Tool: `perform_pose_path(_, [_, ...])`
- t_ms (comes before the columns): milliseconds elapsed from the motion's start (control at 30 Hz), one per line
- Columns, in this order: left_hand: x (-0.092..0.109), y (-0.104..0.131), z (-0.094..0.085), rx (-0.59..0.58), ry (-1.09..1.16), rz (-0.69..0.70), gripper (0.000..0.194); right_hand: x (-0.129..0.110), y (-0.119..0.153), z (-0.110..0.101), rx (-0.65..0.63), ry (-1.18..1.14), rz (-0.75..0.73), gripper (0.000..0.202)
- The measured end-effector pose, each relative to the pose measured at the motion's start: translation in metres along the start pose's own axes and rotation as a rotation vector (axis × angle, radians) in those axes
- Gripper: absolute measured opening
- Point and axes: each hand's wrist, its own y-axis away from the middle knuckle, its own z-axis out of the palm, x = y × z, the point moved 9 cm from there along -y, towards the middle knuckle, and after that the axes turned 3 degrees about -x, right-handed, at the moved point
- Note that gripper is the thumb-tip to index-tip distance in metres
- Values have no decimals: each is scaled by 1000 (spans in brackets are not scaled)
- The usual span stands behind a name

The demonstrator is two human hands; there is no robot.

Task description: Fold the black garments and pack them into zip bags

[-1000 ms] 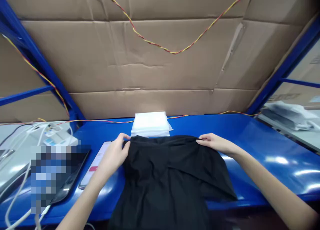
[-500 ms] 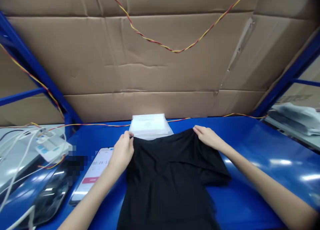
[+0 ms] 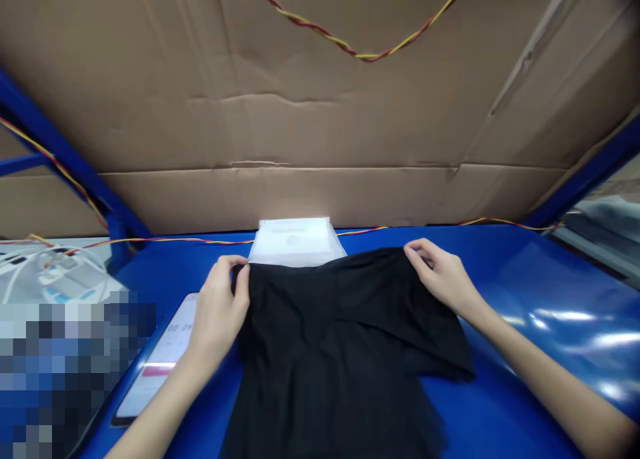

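A black short-sleeved garment (image 3: 320, 352), which looks like a T-shirt, is stretched between my hands over the blue tabletop. My left hand (image 3: 220, 306) pinches its upper left corner between thumb and fingers. At the upper right corner, my right hand (image 3: 443, 272) has the cloth in a pinch too. A sleeve hangs out below my right hand, and the lower part of the garment runs out of view at the bottom. Just behind its top edge lies a white, flat packet or stack (image 3: 295, 239), partly covered by the cloth.
A phone (image 3: 155, 366) showing a timer lies left, partly behind my left forearm. White cables and a white device (image 3: 70, 276) sit at far left. Cardboard (image 3: 310, 132) forms the back wall, with a twisted red-yellow wire (image 3: 370, 57). Plastic-wrapped items (image 3: 610, 226) are at right.
My hands have moved slightly apart, pulling the garment's top edge wider and straighter. The view has shifted a little, bringing the packet and table closer.
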Motion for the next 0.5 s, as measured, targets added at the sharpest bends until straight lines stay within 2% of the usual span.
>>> perform_pose_path(167, [1,-1,0,-55,-119,-40,30,21,-2,22,-231,-158,100,36])
perform_pose_path(233, [2,1,-8,-52,-194,-86,39,23,-2,23,-235,-142,116,36])
perform_pose_path(300, [8,13,-18,-58,-229,-68,40,24,-2,20,-195,-115,138,38])
perform_pose_path(367, [19,38,-21,-121,-203,25,36,24,-2,16,-156,-86,151,39])
perform_pose_path(467, [22,100,-12,-337,-87,118,34,22,-2,13,-119,-48,146,39])
perform_pose_path(500, [19,121,-12,-344,-70,111,35,22,-2,13,-117,-44,146,39])
